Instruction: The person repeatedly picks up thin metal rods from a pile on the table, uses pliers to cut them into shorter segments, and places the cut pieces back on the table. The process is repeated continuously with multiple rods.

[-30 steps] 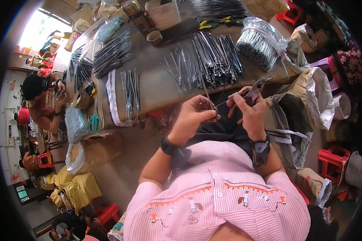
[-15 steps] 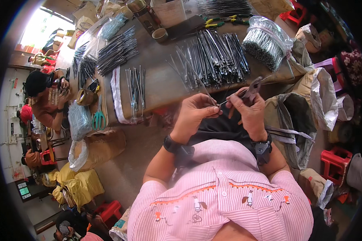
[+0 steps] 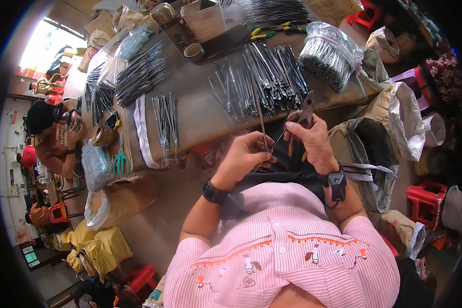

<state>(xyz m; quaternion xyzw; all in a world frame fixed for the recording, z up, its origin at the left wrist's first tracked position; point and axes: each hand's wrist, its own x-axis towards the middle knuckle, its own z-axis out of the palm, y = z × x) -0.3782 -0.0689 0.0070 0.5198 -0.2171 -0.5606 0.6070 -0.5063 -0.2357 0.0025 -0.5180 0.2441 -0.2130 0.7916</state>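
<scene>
In front of my lap, my left hand (image 3: 245, 156) pinches a thin metal strip (image 3: 262, 115) that stands up toward the table edge. My right hand (image 3: 314, 139) is wrapped round a pair of pliers (image 3: 307, 109), its jaws pointing up and away. A thin dark piece also runs from the left fingertips toward the right hand; whether the right fingers hold it I cannot tell. Beyond both hands, a broad pile of dark metal strips (image 3: 274, 77) lies on the table. A smaller row of strips (image 3: 165, 123) sits at the left near its edge.
The brown table (image 3: 190, 92) also bears a plastic-wrapped bundle of wires (image 3: 329, 56), yellow-handled pliers (image 3: 262, 36), a flask (image 3: 169, 23), a cup (image 3: 194, 52) and teal scissors (image 3: 121, 163). Open sacks (image 3: 372, 154) stand at my right. A person (image 3: 54, 133) works at the left.
My hands have moved slightly apart, the right one with the pliers away from the left fingertips. The left hand still pinches the strip. The whole view has shifted a little.
</scene>
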